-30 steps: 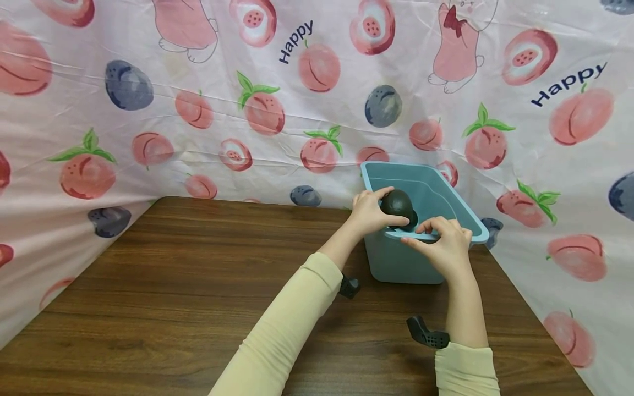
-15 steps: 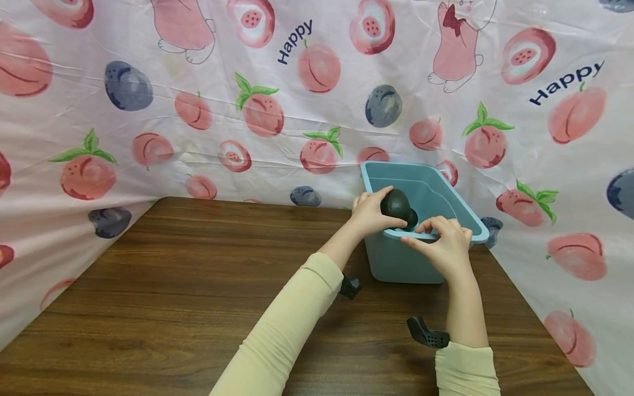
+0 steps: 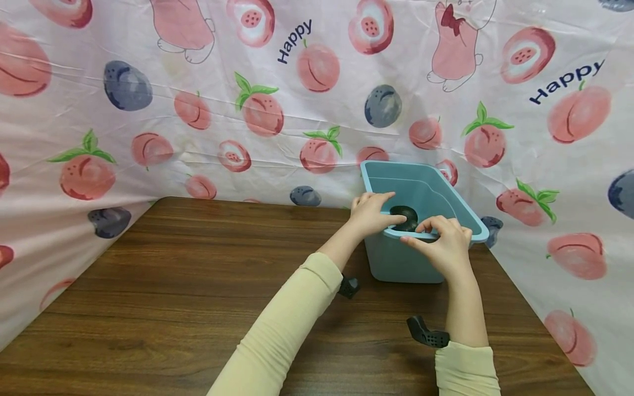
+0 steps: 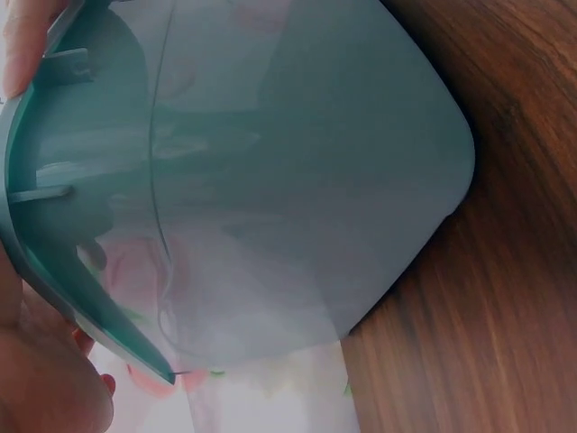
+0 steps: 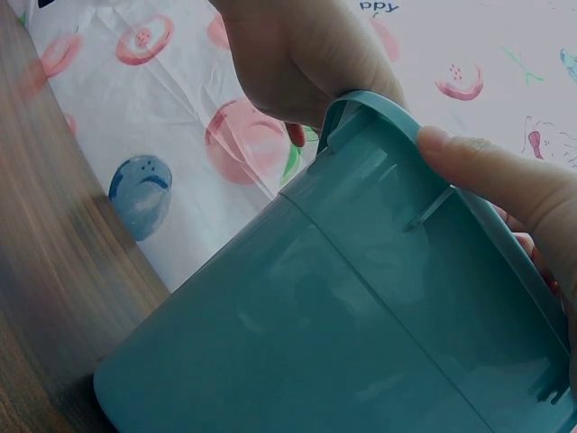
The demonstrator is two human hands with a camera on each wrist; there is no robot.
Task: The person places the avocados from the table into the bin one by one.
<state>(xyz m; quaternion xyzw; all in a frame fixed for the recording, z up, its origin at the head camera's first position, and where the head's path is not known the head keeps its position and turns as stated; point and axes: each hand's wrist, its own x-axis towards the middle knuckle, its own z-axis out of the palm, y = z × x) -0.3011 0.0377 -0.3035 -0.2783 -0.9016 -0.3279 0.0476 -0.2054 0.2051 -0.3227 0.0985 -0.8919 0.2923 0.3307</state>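
Observation:
At the right end of the table stands a light blue plastic bin (image 3: 403, 264). A dark, rounded avocado (image 3: 404, 213) lies inside, close to its near-left wall and partly covered by my left thumb. My left hand (image 3: 369, 213) is held over that near-left rim, thumb and fingers spread with nothing between them; it also shows in the right wrist view as a hand (image 5: 306, 54) behind the rim. My right hand (image 3: 446, 245) pinches the near rim, its thumb (image 5: 478, 167) outside and fingertips inside. The bin's floor is hidden from every view.
The dark wooden table (image 3: 173, 297) reaches out to the left. A fruit-printed cloth (image 3: 198, 137) hangs behind and along both sides, close to the bin. A black camera mount (image 3: 427, 333) sits at my right wrist.
My left hand has let go of the avocado it gripped, which has dropped lower into the bin. Its fingers have spread slightly. The right hand keeps its hold on the rim.

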